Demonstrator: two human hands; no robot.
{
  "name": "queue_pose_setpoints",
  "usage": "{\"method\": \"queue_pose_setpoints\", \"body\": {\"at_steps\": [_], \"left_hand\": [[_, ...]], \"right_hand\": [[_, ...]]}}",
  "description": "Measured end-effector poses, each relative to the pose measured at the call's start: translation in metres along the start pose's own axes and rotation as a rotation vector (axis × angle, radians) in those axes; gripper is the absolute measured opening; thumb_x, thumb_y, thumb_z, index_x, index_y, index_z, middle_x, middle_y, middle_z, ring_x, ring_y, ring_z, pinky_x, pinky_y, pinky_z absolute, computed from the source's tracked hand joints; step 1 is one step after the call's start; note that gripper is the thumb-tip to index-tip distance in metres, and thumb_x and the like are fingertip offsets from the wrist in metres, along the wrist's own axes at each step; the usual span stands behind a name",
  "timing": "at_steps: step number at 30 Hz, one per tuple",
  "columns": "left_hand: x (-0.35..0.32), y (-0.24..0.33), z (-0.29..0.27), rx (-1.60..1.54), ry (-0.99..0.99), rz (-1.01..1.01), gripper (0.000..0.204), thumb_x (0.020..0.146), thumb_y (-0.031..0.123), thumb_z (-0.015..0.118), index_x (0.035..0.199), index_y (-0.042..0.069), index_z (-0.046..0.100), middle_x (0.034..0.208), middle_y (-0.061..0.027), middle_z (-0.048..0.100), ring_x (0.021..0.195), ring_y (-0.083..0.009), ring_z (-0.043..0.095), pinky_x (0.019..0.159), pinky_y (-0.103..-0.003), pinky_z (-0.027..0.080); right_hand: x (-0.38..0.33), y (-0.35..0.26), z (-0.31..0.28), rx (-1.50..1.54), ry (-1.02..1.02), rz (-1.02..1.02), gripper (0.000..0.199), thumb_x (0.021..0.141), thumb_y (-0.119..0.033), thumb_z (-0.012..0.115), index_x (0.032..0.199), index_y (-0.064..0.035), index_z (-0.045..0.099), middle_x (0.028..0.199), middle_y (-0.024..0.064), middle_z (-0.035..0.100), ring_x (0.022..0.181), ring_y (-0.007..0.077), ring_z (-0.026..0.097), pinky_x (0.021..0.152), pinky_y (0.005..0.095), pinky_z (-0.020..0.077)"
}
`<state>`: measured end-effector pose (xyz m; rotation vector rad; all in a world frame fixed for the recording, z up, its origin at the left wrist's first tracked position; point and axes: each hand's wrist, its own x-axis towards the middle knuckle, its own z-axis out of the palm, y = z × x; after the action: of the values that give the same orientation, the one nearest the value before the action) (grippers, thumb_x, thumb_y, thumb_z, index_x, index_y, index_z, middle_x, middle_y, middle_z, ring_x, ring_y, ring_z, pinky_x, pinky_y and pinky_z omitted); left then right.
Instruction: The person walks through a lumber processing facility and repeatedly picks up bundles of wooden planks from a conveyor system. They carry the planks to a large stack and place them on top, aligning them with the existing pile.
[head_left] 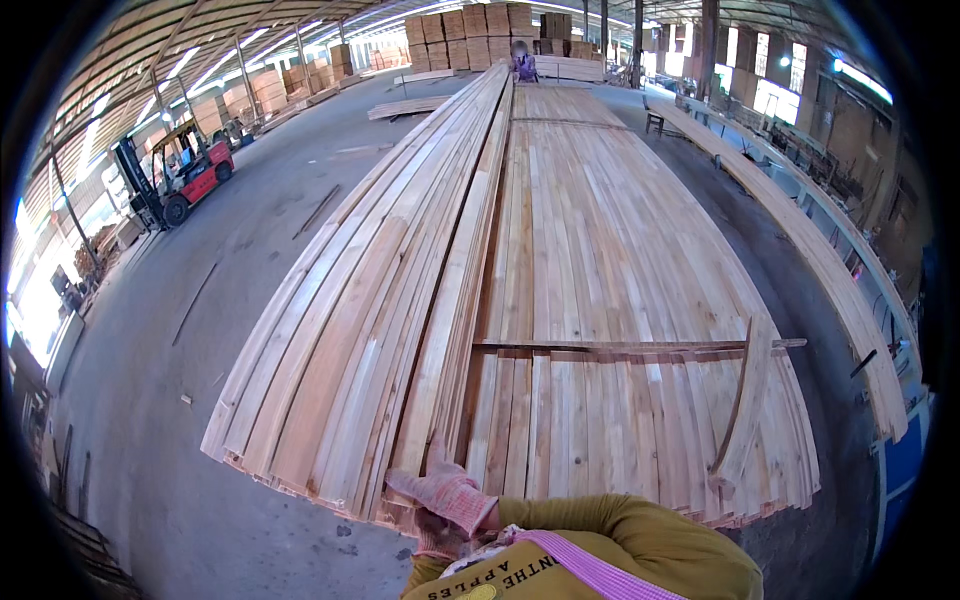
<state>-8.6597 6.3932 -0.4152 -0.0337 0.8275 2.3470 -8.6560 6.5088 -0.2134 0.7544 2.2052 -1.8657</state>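
My right hand (455,496), in a pinkish knit glove, reaches across my body to the near end of a long wooden board (426,410). Its thumb and fingers straddle the board's end and grip it. Just below is my left hand (438,534), gloved too, close under that board end; its fingers are mostly hidden by the right hand and sleeve. The board lies along the right side of a raised layer of long planks (330,400), which runs away from me on the left half of the stack.
Lower planks (600,240) spread to the right, crossed by a thin wooden strip (640,347). A short curved board (742,410) lies near the right edge. A person (523,66) is at the far end. A red forklift (185,172) stands left; a long bench with boards (800,230) runs along the right.
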Motion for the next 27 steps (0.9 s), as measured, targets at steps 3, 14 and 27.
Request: {"method": "queue_pose_setpoints", "body": {"at_steps": [3,14,27], "left_hand": [[-0.005,0.003,0.003,0.001,0.021,-0.05,0.046,0.097,0.036,0.052,0.128,0.003,0.052,0.124,-0.015,0.059,0.112,-0.0277,0.059,0.098,-0.043,0.049],[-0.016,0.024,0.005,-0.006,0.105,-0.209,0.048,0.101,0.032,0.041,0.134,-0.003,0.044,0.131,-0.0226,0.052,0.121,-0.0326,0.052,0.103,-0.044,0.045],[-0.028,0.012,0.062,-0.152,0.366,-0.72,0.029,0.092,0.034,0.053,0.099,0.006,0.058,0.096,-0.0185,0.059,0.097,-0.0375,0.056,0.091,-0.051,0.046]], "right_hand": [[-0.008,-0.008,-0.016,-0.065,-0.07,0.021,0.126,0.074,-0.071,0.063,0.15,0.0068,0.0,0.146,0.0341,0.031,0.131,0.0424,0.043,0.105,0.0383,0.0382],[0.065,0.068,-0.039,0.292,0.333,-0.315,0.091,0.092,-0.06,0.048,0.149,0.0045,0.02,0.152,0.0291,0.026,0.143,0.0379,0.023,0.117,0.0375,0.0207],[0.132,0.091,-0.099,0.045,-0.008,-0.576,0.074,0.093,-0.048,0.052,0.146,-0.0006,0.03,0.151,0.0276,0.027,0.143,0.0335,0.025,0.116,0.0377,0.0227]]}}
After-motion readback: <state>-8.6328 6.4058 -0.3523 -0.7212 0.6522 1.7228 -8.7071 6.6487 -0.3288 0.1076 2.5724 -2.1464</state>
